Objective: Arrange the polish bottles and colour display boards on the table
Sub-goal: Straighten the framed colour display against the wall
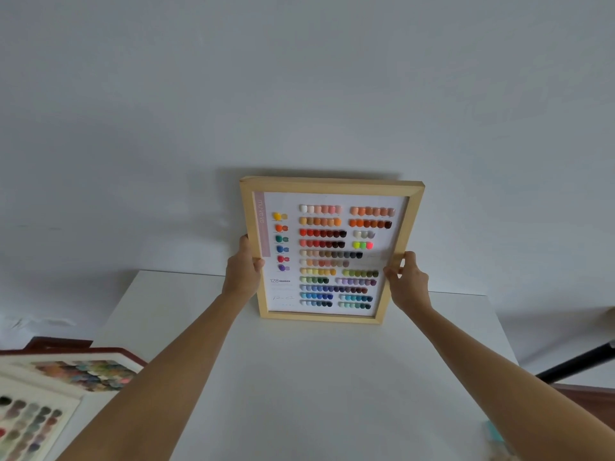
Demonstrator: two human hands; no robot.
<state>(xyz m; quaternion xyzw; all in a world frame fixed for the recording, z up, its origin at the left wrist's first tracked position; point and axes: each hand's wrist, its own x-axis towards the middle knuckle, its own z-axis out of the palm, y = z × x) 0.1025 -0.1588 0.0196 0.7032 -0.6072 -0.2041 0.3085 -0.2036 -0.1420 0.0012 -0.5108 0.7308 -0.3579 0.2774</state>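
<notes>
A colour display board (329,251) in a light wooden frame stands upright at the far edge of the white table (299,377), against the white wall. Rows of coloured nail swatches fill its white face. My left hand (244,264) grips the frame's left side and my right hand (406,277) grips its right side. The board's bottom edge rests on or just above the tabletop; I cannot tell which. No polish bottles are in view.
At the lower left lie two more swatch boards: one with a dark red-brown frame (83,371) and a pale one (30,424) nearer to me. A black bar (575,361) slants at the right, beyond the table. A blurred teal object (496,434) sits at the table's near right.
</notes>
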